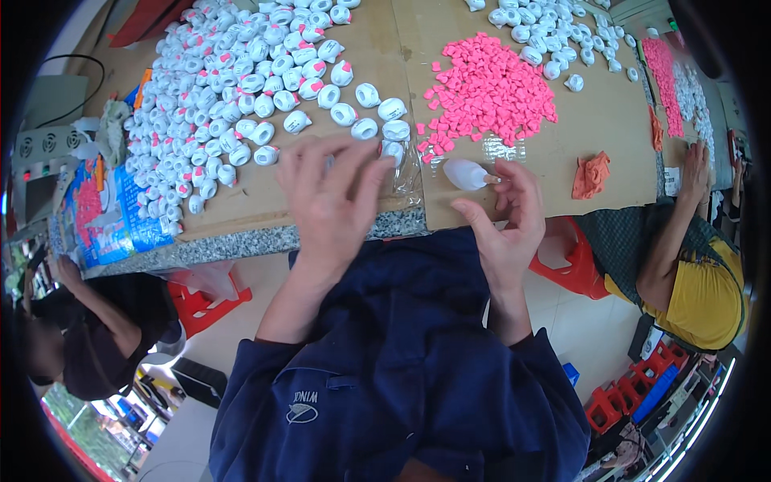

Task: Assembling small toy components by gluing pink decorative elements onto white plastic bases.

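Observation:
My left hand (331, 197), blurred by motion, is over the table's front edge with its fingers apart. Its fingertips are near a few small white rounded pieces (394, 130) with oval openings; whether it touches one is unclear. My right hand (514, 217) is open, thumb apart from the curled fingers. Just left of its fingertips lies a white squeeze bottle (464, 173), its narrow tip pointing at them; contact cannot be made out. Beyond is a heap of small pink pieces (494, 92). At left spreads a large group of white pieces (241, 80), many with pink parts on them.
More white pieces (554, 36) lie at the far right. A crumpled orange cloth (591, 175) rests on the cardboard (626, 136) to my right. Co-workers sit on both sides, one in a yellow sleeve (707, 293). Red stools (574, 261) stand below the granite edge (401, 227).

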